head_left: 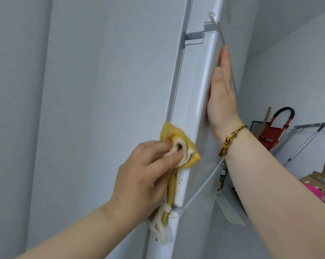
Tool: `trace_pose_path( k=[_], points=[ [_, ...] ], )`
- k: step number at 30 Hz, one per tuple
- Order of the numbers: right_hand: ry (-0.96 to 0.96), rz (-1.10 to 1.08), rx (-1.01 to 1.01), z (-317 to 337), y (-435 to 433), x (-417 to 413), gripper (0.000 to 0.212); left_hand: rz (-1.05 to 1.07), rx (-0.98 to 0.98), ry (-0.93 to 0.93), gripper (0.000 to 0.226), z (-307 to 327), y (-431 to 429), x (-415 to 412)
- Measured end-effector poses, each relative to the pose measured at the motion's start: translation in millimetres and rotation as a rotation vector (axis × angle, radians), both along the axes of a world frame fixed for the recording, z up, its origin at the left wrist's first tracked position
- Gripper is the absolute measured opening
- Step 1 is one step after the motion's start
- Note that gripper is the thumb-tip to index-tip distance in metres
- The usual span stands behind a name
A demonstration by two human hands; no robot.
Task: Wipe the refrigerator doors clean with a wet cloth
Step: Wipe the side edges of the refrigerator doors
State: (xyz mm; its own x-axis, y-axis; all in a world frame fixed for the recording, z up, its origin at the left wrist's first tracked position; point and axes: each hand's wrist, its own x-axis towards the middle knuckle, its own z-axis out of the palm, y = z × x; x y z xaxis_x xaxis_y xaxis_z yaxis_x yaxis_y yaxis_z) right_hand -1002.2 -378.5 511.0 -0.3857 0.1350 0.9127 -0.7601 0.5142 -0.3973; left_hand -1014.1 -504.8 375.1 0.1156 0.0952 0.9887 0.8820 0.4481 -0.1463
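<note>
On the left is a plain grey wall. Next comes the left hand. Its fingers and thumb are curled tight round a bunched yellow and cream cloth and press it on the thin side edge of the tall white refrigerator door. Just under the cloth are tiny yellow specks, so I think this edge is not done yet. The right hand lies flat on the door's front, fingers straight and together. Far right stands a red folding step stool. The wiping looks partway done. I cannot tell if the front is clean.
</note>
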Motion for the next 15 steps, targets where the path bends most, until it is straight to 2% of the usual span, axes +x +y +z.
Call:
trace_pose_path(
  k=[4, 7, 11, 13, 15],
  points=[
    [0.000, 0.000, 0.011, -0.5, -0.7, -0.3, 0.045, 0.124, -0.115, 0.058, 0.019, -21.1, -11.9, 4.1],
    [-0.006, -0.012, 0.016, 0.8, -0.8, 0.2, 0.045, 0.235, -0.095, 0.144, 0.032, 8.7, -12.1, 7.4],
    [0.003, -0.009, 0.000, 1.3, -0.2, -0.4, 0.046, 0.315, -0.005, 0.177, 0.029, 53.0, 1.7, 14.3],
    [0.000, -0.012, 0.005, 1.7, -0.4, 0.0, 0.045, 0.333, -0.037, 0.206, 0.034, 51.4, 5.4, 17.5],
    [-0.008, -0.005, 0.016, 1.8, 0.0, 1.3, 0.046, 0.326, -0.121, 0.207, 0.030, 31.5, 3.3, 18.0]
  ],
)
